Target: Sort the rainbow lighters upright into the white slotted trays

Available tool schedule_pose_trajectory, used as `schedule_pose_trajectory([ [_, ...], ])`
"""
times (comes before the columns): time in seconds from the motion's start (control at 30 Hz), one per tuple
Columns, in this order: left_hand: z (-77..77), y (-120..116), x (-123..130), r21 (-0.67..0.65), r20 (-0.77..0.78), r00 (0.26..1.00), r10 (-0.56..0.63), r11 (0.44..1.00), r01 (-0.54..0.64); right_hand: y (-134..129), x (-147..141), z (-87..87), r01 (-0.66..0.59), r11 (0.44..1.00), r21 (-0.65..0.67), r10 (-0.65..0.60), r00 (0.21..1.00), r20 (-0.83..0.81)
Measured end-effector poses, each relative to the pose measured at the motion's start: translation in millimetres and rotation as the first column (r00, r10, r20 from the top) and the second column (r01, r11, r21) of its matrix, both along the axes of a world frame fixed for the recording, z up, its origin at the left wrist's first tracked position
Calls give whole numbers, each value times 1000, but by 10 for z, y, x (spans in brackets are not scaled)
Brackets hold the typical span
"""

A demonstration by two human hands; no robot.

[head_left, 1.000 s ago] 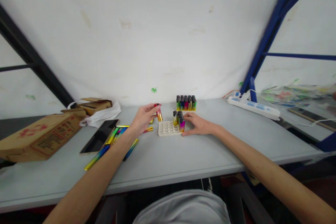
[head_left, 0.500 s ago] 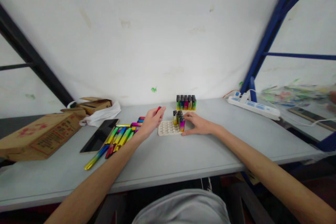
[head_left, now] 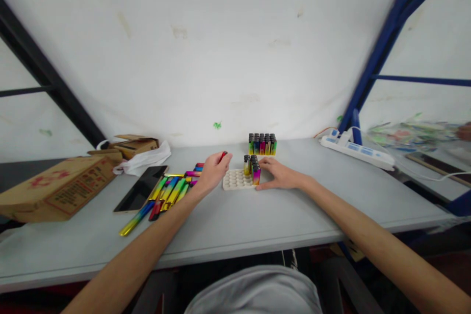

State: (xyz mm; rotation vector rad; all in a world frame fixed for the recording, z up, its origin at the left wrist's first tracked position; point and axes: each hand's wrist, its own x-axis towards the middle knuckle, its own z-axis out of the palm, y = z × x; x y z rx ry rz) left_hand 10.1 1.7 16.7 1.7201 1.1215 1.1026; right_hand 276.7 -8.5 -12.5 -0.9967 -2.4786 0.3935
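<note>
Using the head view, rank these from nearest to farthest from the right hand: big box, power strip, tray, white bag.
From the right hand:
1. Tray, just to its left.
2. Power strip, to its right.
3. White bag, well to its left.
4. Big box, far left.

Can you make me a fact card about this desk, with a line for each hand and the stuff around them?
Place: grey desk by a white wall
Tray: pale, round holes
In tray: upright lighters, right part
Left hand: holds a small red thing, mostly hidden
Right hand: at the tray's right end
Behind tray: block of black-topped lighters
Left side: loose shiny pieces, cardboard box
Right side: white power strip
</note>
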Motion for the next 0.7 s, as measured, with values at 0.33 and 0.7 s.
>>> schedule_pose_trajectory([
  [0.33,-112,3,41,-212,76,980,-185,957,197,-7,-3,-8,14,1000,6,-14,1000,4],
  [0.7,-40,-17,82,179,-241,964,-116,970,162,14,5,-30,2,1000,8,-2,1000,7],
])
